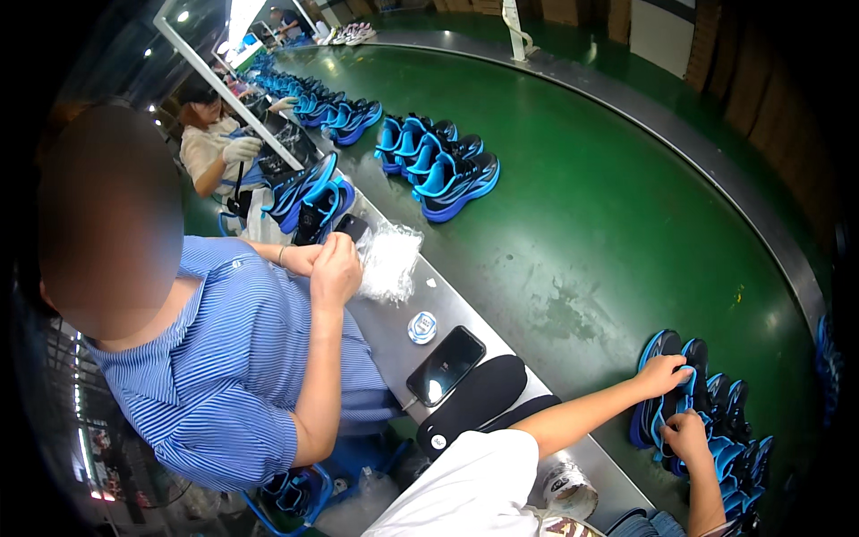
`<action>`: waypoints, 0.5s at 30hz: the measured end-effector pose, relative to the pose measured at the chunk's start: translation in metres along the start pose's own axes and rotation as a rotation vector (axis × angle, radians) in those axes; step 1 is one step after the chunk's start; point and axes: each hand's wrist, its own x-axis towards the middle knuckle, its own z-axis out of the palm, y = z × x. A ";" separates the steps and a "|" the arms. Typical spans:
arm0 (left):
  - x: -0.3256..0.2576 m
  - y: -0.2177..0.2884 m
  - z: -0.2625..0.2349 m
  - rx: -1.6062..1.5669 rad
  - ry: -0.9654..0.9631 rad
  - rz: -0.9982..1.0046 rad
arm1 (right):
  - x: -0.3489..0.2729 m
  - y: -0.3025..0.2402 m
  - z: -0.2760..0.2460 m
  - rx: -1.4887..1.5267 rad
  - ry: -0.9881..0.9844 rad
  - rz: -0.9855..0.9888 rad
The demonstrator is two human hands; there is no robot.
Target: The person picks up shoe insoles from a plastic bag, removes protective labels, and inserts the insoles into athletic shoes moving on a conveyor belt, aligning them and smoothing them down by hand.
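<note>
At the lower right, my left hand (662, 375) is closed on the collar area of a black and blue sneaker (648, 413). Just below it, my right hand (686, 436) has its fingers curled at the opening of the same sneaker or the one beside it; the overlap hides which. Several matching sneakers (738, 470) stand close together beside my right wrist. Under my left arm, black insoles (479, 390) lie on the metal ledge. A dark phone (446, 365) rests beside them.
A co-worker in a striped shirt (237, 358) holds both hands near a clear plastic bag (391, 261). On the ledge are a round blue-white item (422, 328) and a white roll or can (570, 490). More sneakers (447, 174) line the green conveyor surface (555, 206).
</note>
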 end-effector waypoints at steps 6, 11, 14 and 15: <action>0.005 -0.003 -0.001 0.048 -0.016 0.024 | 0.024 0.016 0.042 -0.172 0.079 -0.182; 0.001 -0.009 0.000 0.038 0.000 0.027 | 0.034 0.016 0.050 -0.315 -0.011 -0.197; 0.001 -0.009 -0.003 0.038 -0.011 0.021 | 0.039 0.023 0.049 -0.448 -0.221 -0.209; 0.000 -0.009 -0.004 0.034 -0.012 0.018 | 0.040 0.022 0.049 -0.441 -0.202 -0.227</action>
